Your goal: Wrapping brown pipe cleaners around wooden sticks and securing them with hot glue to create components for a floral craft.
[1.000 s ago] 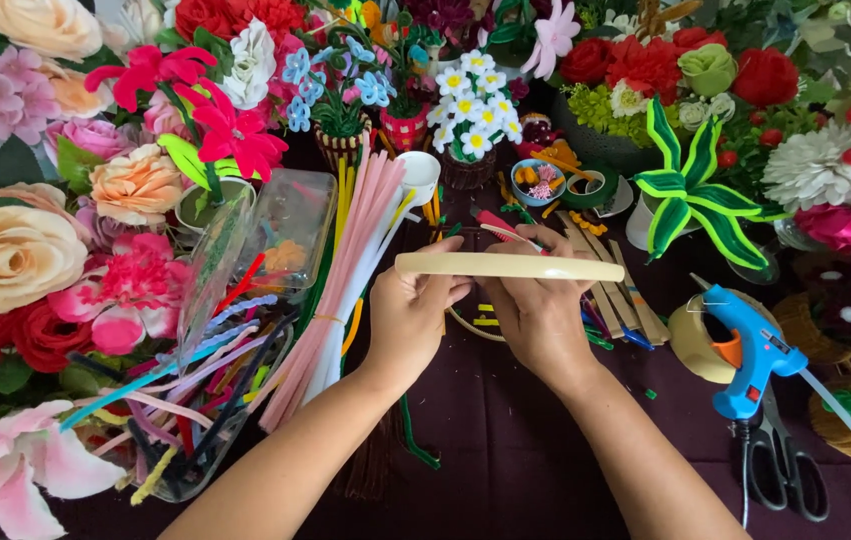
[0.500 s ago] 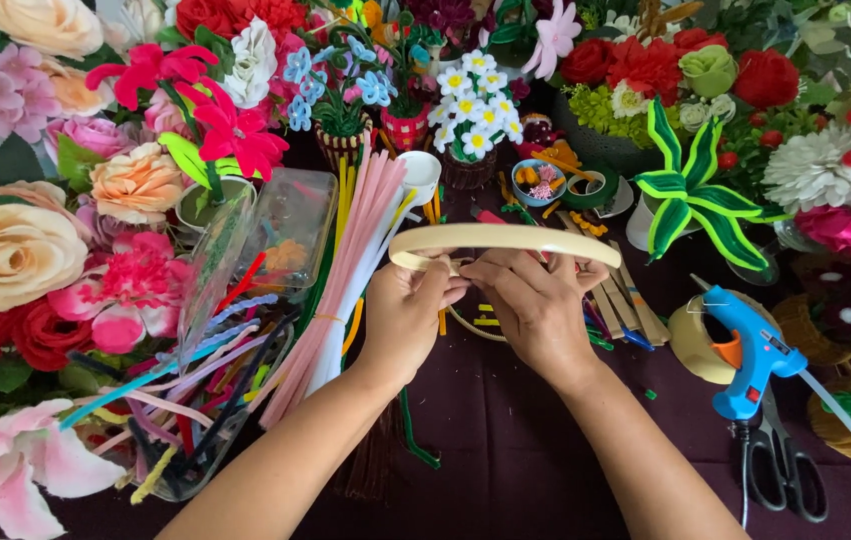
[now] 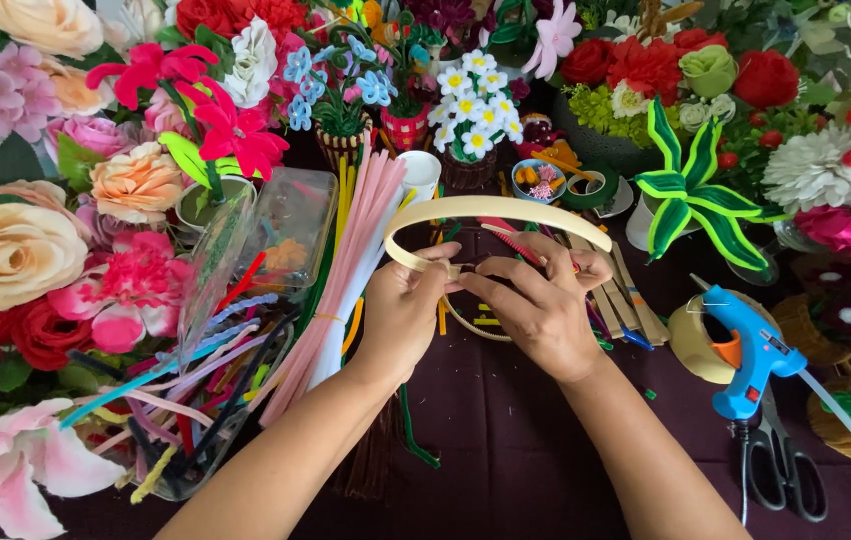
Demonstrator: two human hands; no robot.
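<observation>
Hands met at the centre of the frame over a pale wooden hoop [image 3: 498, 208]. The left hand [image 3: 407, 310] pinched the hoop's left end between thumb and fingertips, while the right hand [image 3: 543, 308] had its fingers pressed together around the hoop's lower edge, near its right end. A second earlier the hoop had shown edge-on as a flat bar; by this moment it had tipped up into an open arch above the knuckles, which suggested it was being turned and pulled open in the grip. Beneath them lay a dark maroon desk [image 3: 505, 450], crowded at the left with a bundle of pink pipe cleaners [image 3: 345, 270] and paper flowers [image 3: 15, 250]. At the lower right sat a blue glue gun [image 3: 753, 352] and black scissors [image 3: 780, 470]. More flowers filled the whole upper edge.
</observation>
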